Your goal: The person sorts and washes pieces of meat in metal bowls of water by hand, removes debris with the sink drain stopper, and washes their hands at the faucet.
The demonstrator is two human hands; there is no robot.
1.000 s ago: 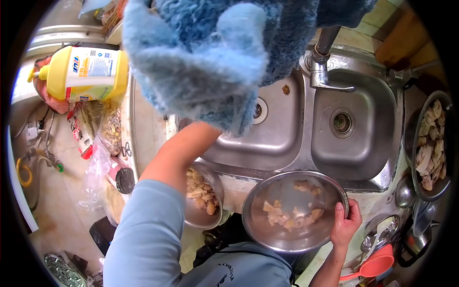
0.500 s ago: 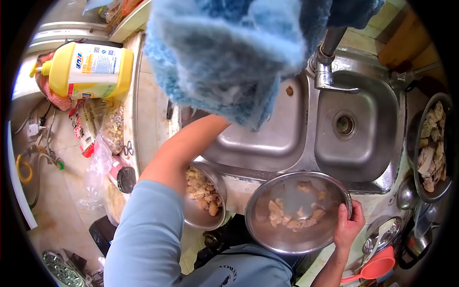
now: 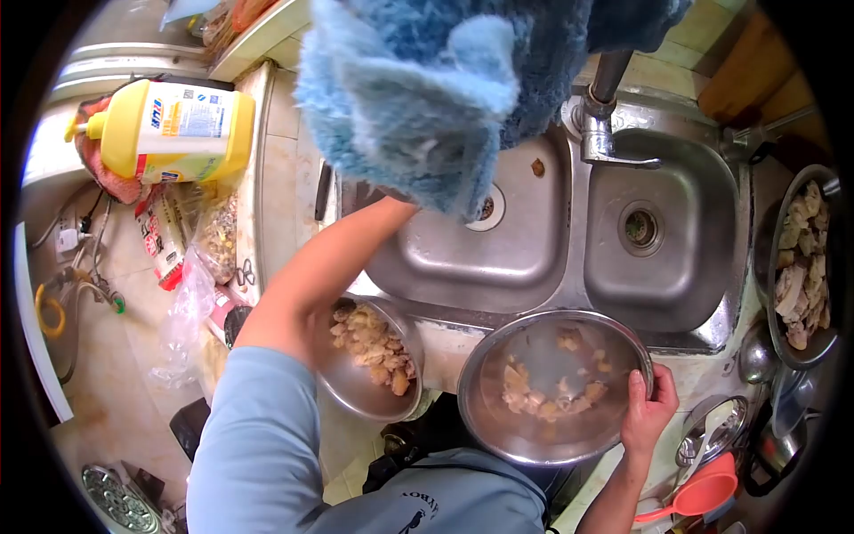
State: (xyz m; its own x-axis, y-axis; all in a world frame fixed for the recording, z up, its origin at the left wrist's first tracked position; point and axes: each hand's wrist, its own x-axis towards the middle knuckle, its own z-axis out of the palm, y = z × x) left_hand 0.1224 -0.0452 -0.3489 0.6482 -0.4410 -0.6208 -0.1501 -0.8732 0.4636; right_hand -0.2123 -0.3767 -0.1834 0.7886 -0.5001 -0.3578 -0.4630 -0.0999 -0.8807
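My right hand (image 3: 648, 409) grips the right rim of a large steel bowl (image 3: 480, 418), thumb over the edge. Several pale pieces of meat (image 3: 543, 400) lie in liquid inside it. My left arm reaches up over the left sink basin (image 3: 498, 276), and a fluffy blue cloth (image 3: 409, 116) hides my left hand. Beneath the left forearm is a second steel bowl (image 3: 356, 400), which holds a heap of pale chunks (image 3: 374, 347).
Beside the left basin is a right basin (image 3: 658, 285) with a faucet (image 3: 598, 133) between them. A yellow bottle (image 3: 182, 129) lies at the left. Further right are a bowl of meat pieces (image 3: 801, 285) and a red ladle (image 3: 707, 489).
The blue cloth has shifted in view, showing more of the left drain. My left forearm has moved slightly left and down, and more of the heaped chunks shows. My right hand keeps its hold.
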